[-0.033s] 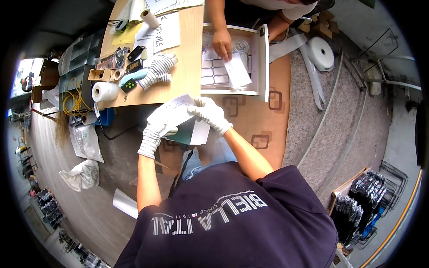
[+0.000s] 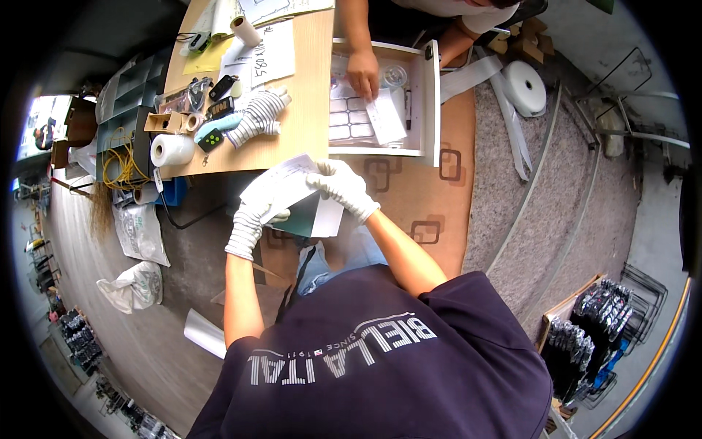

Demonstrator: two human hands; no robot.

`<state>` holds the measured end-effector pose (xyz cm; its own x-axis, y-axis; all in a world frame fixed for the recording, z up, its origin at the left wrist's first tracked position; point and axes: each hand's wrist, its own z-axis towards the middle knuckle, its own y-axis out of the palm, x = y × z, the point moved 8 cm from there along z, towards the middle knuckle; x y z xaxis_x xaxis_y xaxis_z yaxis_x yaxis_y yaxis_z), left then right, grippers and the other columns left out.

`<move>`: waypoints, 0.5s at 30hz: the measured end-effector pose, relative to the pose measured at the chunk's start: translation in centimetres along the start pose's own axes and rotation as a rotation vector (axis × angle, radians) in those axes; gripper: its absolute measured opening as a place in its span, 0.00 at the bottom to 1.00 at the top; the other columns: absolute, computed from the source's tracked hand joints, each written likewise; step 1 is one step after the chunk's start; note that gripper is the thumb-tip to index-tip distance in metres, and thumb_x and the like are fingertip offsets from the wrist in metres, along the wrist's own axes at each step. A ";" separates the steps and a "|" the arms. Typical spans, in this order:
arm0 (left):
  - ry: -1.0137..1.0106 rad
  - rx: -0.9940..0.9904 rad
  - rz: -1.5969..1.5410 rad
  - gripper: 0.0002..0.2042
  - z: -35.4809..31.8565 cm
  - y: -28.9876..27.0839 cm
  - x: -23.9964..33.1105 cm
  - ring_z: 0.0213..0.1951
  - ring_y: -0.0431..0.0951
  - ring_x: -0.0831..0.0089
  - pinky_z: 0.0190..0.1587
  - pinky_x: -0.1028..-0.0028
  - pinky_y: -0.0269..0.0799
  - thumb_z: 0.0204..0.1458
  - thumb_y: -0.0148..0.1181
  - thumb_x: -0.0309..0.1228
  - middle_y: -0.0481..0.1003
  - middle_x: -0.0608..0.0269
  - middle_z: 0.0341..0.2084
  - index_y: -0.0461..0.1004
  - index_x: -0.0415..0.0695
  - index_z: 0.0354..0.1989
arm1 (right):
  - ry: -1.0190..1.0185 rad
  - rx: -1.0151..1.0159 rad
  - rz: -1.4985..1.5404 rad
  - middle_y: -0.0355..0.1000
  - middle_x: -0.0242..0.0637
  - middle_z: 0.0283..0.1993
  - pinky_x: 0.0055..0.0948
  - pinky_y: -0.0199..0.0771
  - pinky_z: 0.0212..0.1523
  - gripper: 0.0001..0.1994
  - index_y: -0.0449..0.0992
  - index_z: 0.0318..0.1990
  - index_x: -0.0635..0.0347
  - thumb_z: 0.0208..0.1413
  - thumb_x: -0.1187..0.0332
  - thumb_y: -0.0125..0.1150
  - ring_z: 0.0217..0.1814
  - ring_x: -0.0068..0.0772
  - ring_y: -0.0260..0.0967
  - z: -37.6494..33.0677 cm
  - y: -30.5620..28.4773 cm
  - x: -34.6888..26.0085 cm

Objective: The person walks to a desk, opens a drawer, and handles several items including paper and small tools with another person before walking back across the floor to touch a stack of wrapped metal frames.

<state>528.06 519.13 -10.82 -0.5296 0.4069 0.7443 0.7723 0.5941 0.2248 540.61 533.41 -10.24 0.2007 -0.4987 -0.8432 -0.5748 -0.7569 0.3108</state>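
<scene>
Wooden desk (image 2: 308,95) just ahead, left hand (image 2: 256,210) and right hand (image 2: 341,187) pinch white paper (image 2: 291,178), probably to steady it

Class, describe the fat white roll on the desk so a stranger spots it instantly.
Find the pale wooden desk, upper left. At its near left corner, in front of a small cardboard box, sits the white roll. It is fatter than the tan roll beside the box.

Spotting a striped glove (image 2: 257,117) on the wooden desk (image 2: 307,110), white roll (image 2: 175,150) nearby, and, further left, looped yellow cable (image 2: 124,177)!
</scene>
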 end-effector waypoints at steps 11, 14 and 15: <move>0.052 0.298 0.046 0.14 -2.4 -5.0 1.9 0.19 0.75 0.71 0.21 0.75 0.70 0.46 0.54 0.31 0.75 0.56 0.23 0.70 0.34 0.38 | 0.010 0.397 0.058 0.66 0.27 0.17 0.15 0.59 0.19 0.10 0.74 0.37 0.61 0.52 0.64 0.53 0.16 0.15 0.58 1.1 -2.1 -0.5; 0.062 0.392 0.316 0.16 -2.8 -8.6 1.5 0.27 0.75 0.72 0.24 0.74 0.70 0.50 0.51 0.37 0.75 0.54 0.32 0.69 0.39 0.42 | -0.110 0.256 -0.048 0.66 0.28 0.18 0.16 0.59 0.18 0.11 0.73 0.37 0.59 0.53 0.62 0.52 0.15 0.16 0.58 2.5 1.1 -2.8; 0.293 0.411 0.428 0.15 -2.2 -10.3 1.5 0.25 0.76 0.71 0.23 0.73 0.71 0.50 0.53 0.36 0.75 0.55 0.30 0.69 0.38 0.41 | -0.116 0.198 -0.093 0.66 0.28 0.19 0.17 0.61 0.19 0.11 0.73 0.37 0.60 0.53 0.62 0.52 0.16 0.16 0.59 2.9 2.7 -3.7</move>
<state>520.01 512.11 -10.63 -0.0433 0.4952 0.8677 0.6657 0.6619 -0.3446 536.04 534.44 -7.50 0.1742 -0.3700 -0.9125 -0.7045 -0.6943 0.1470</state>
